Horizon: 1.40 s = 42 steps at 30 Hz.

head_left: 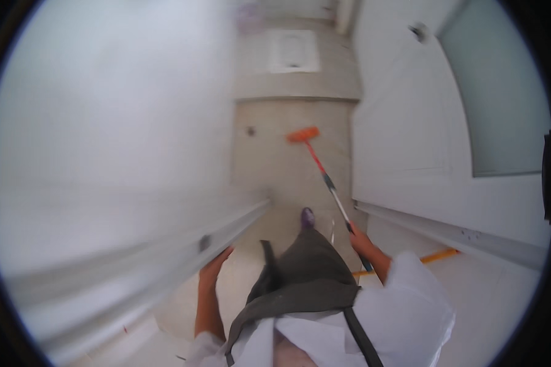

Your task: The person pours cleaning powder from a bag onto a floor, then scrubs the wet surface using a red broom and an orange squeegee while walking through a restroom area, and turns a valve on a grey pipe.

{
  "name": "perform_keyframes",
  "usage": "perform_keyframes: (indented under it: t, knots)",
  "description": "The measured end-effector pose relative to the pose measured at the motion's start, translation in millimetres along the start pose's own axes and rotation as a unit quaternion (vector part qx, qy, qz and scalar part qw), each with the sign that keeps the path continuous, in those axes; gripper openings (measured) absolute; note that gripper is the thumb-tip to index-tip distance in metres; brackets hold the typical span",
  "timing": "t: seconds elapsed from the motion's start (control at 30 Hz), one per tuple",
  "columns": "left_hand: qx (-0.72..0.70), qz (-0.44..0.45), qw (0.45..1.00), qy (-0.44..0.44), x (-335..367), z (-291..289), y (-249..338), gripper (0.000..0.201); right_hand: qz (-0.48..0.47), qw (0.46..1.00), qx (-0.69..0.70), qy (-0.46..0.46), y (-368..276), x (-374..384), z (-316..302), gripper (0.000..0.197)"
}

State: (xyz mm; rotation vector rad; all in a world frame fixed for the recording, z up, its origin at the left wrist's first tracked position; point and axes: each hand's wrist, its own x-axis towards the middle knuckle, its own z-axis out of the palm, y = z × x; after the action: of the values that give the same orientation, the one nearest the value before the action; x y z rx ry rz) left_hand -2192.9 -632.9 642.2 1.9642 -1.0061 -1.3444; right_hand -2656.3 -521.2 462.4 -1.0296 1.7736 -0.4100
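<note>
Pale flooring (269,165) lies under the orange-headed mop (302,134), its handle (340,205) clamped in right-hand fingers (357,238), while the left hand (214,266), grip unclear, meets a blurred white panel's (134,122) edge; mopping seems in hand, calling for steady pole control.

This is a small washroom: a white squat toilet (295,50) sits in the raised far part of the floor (263,168), with a small round drain (251,131) below the step (297,98). A white door (404,134) with a glass pane (499,104) lines the right side.
</note>
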Motion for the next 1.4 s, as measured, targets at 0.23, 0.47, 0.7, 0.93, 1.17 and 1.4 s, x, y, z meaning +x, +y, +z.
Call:
perform_keyframes:
  t: [0.23, 0.47, 0.7, 0.93, 1.17, 1.4]
  knots:
    - [-0.005, 0.161, 0.985, -0.067, -43, -29, -51, 0.076, -0.009, 0.949, -0.268, -0.168, 17, -132, 24, 0.054]
    - [0.08, 0.219, 0.972, -0.005, -116, -93, -179, 0.055, -0.087, 0.872, -0.396, -0.275, -59, -118, 70, 0.056]
    - [-0.163, -0.143, 0.967, 0.133, -257, -119, -330, 0.042, -0.176, 0.78, -0.463, -0.381, -124, -100, 92, 0.058]
    - [-0.297, -0.237, 0.905, 0.192, -347, -55, -340, 0.044, -0.262, 0.674, -0.482, -0.493, -146, -77, 113, 0.059]
    - [-0.261, -0.23, 0.888, 0.301, -370, -74, -349, 0.042, -0.233, 0.66, -0.47, -0.538, -180, -72, 294, 0.058]
    - [-0.344, -0.267, 0.82, 0.37, -352, -132, -393, 0.038, -0.219, 0.656, -0.486, -0.534, -281, -63, 534, 0.059]
